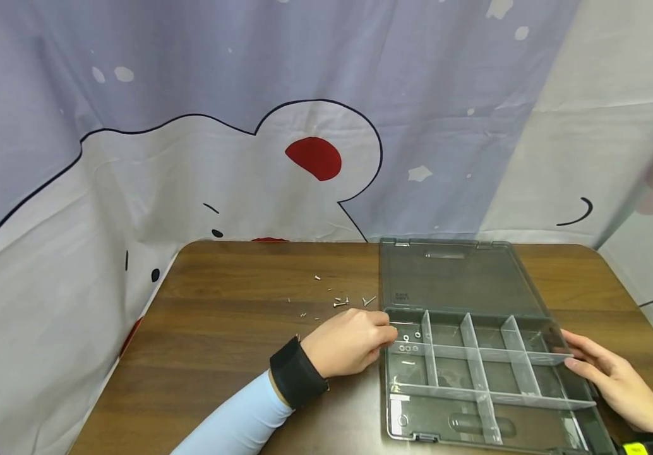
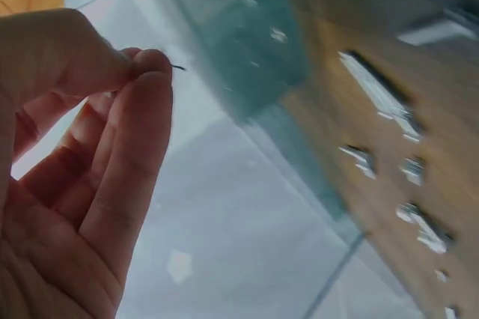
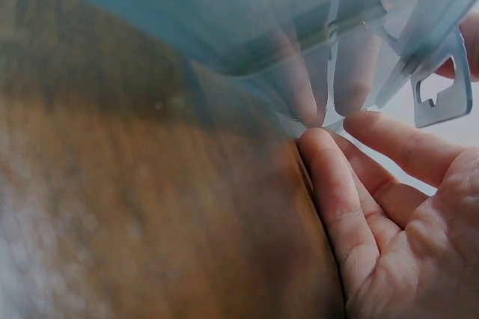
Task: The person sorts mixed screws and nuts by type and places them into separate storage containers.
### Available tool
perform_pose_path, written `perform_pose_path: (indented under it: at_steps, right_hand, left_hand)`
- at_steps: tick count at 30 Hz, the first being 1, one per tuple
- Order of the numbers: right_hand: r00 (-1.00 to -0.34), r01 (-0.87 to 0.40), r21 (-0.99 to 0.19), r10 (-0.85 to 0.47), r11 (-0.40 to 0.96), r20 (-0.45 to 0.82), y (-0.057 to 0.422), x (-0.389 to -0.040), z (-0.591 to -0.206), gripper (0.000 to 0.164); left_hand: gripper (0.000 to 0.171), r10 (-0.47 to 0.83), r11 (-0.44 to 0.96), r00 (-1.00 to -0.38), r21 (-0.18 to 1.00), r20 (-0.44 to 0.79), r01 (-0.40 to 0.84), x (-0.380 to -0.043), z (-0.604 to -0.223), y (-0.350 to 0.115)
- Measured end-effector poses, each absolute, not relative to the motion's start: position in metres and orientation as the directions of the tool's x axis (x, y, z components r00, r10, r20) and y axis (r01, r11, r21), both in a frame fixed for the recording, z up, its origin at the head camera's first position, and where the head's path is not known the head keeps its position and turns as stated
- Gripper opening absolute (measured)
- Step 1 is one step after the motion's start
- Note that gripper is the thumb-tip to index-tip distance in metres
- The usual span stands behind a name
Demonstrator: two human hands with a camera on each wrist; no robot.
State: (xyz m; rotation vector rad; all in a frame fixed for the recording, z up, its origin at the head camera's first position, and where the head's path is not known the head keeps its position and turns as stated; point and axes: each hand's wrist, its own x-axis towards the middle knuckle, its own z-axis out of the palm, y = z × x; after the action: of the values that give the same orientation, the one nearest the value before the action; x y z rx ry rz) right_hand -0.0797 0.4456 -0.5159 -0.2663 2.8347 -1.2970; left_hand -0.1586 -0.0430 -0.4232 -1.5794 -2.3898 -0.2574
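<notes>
My left hand is at the left wall of a clear grey compartment box, near its back left corner. Its thumb and forefinger pinch something tiny; only a thin dark tip sticks out, too little to name. Small nuts or washers lie in the left compartments. At the box's right side rests my right hand, its fairly straight fingers touching the outer wall. Left of the box, loose screws lie scattered on the wooden table.
The box's lid lies folded back toward the rear edge of the table. Dividers part the box into several compartments. A printed curtain hangs behind the table.
</notes>
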Motion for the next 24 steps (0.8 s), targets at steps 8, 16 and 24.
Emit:
perform_pose_path:
  at_steps: [8, 16, 24]
  right_hand:
    - [-0.984, -0.160, -0.759, -0.164, 0.631, 0.071, 0.445, -0.080, -0.516, 0.053]
    - [-0.980, -0.183, -0.761, -0.182, 0.623, 0.086, 0.447, -0.080, -0.517, 0.053]
    - [-0.977, -0.196, -0.764, -0.190, 0.615, 0.098, 0.446, -0.080, -0.517, 0.053]
  left_hand:
    - [0.017, 0.903, 0.326, -0.304, -0.024, 0.304, 0.945, -0.148, -0.414, -0.019]
    - [0.017, 0.916, 0.317, -0.283, -0.080, 0.284, 0.945, -0.144, -0.415, -0.008]
    - [0.017, 0.919, 0.314, -0.282, -0.078, 0.277, 0.946, -0.143, -0.413, -0.006]
